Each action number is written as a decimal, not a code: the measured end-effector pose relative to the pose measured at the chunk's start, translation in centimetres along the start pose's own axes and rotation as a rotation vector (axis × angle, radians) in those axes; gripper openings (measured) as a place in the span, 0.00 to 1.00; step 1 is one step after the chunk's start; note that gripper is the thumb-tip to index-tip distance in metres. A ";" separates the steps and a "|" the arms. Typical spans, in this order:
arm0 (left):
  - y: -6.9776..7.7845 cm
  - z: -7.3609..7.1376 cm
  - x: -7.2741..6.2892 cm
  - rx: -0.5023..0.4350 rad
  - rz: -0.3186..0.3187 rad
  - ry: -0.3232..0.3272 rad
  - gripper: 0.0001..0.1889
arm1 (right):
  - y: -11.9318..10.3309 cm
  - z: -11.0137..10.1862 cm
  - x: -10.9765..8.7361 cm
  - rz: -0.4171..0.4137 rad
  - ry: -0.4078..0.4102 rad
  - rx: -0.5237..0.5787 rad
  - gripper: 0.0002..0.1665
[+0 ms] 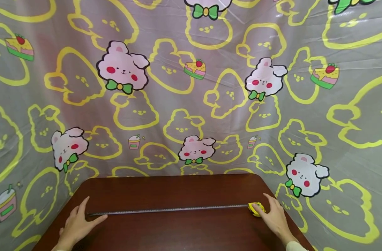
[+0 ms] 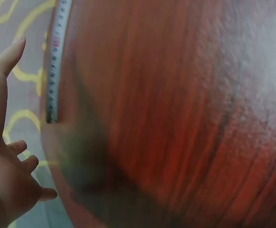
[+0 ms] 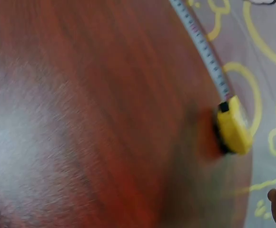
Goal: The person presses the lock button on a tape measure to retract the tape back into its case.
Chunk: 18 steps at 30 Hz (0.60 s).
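Observation:
A tape measure with a yellow case (image 3: 235, 128) lies on the right part of the table. Its blade (image 1: 169, 210) is drawn far out to the left across the wood. My left hand (image 1: 76, 223) hovers by the blade's free end, thumb and fingers spread apart, holding nothing. In the left wrist view the metal-tipped blade end (image 2: 52, 111) shows a gap from that hand. My right hand (image 1: 276, 215) is beside the case, fingers spread. Its thumb overlaps the case in the head view, while the right wrist view shows the hand apart from it.
The dark reddish-brown table (image 1: 165, 190) has rounded far corners. A grey plastic curtain (image 1: 165, 101) printed with yellow outlines and white bunnies hangs behind it and along both sides, close to the table edges.

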State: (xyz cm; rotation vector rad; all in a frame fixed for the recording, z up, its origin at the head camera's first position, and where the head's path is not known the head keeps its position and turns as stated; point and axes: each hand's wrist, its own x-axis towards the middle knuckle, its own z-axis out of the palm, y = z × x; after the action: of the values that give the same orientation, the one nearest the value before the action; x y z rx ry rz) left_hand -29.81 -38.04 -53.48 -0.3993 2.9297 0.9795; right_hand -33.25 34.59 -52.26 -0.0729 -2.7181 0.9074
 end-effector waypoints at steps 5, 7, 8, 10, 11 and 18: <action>-1.4 0.6 1.0 -0.004 -0.046 -0.012 0.73 | 2.1 0.9 -0.2 0.021 0.006 0.042 0.55; -1.8 1.0 1.5 -0.019 -0.064 -0.021 0.74 | 2.7 1.1 -0.1 0.042 0.011 0.055 0.56; -2.0 1.2 1.7 -0.028 -0.072 -0.026 0.74 | 2.9 1.2 -0.1 0.058 0.006 0.063 0.56; -2.3 1.4 2.0 -0.048 -0.088 -0.025 0.75 | 3.3 1.5 0.0 0.105 -0.018 0.078 0.59; -2.5 1.6 2.2 -0.059 -0.100 -0.021 0.76 | 3.4 1.7 0.1 0.132 -0.035 0.082 0.60; -3.6 2.2 2.5 -0.090 -0.211 0.020 0.74 | 3.4 3.9 0.9 0.184 -0.035 0.014 0.63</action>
State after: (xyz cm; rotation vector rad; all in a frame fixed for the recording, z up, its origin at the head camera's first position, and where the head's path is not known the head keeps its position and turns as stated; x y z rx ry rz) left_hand -31.43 -40.06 -57.62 -0.7081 2.7934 1.0844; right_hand -35.29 35.15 -57.05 -0.3111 -2.7717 0.9861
